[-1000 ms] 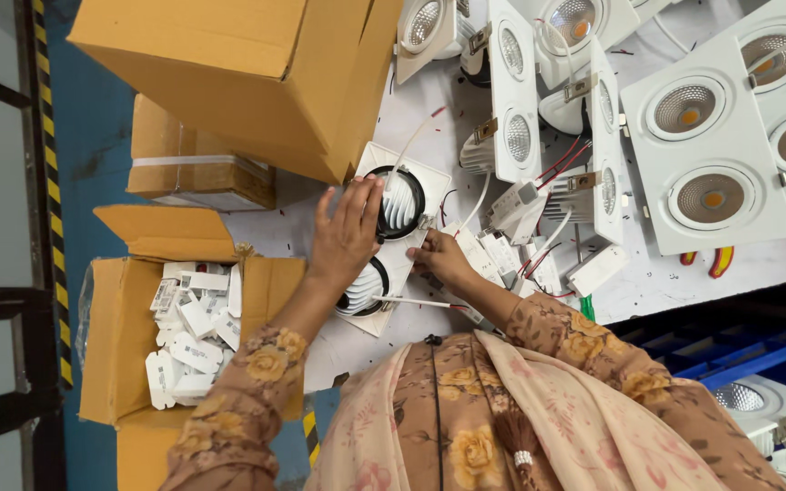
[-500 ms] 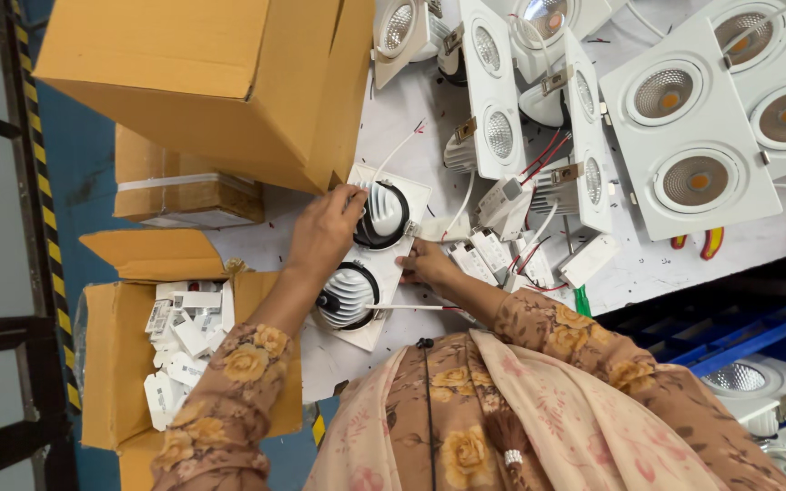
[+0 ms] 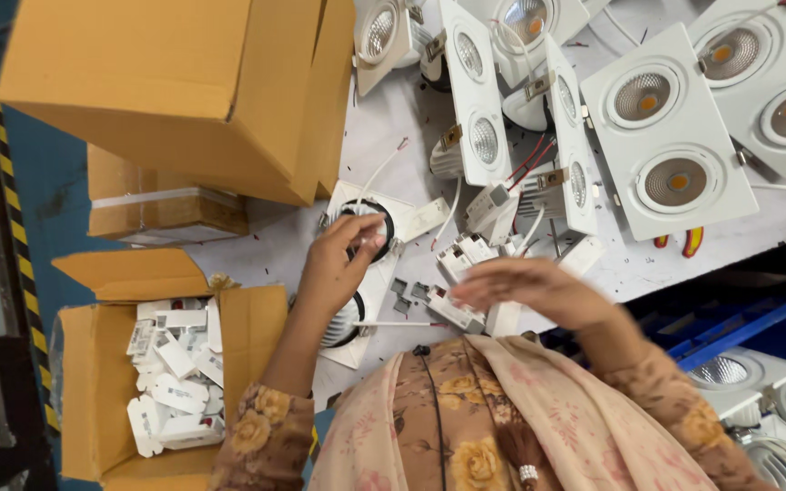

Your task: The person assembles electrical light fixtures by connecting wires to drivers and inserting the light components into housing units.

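The left hand's fingers curl over the black ring of a round downlight seated in a white square frame, gripping its rim. The left hand reaches up from a floral sleeve. At three o'clock from it, the right hand hovers flat, fingers spread loosely and holding nothing, above small white plastic connectors on the pale counter. At nine o'clock, an open cardboard box holds white parts.

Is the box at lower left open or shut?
Open: the box's flaps are folded out, and small white parts lie loose inside, filling it only partway.
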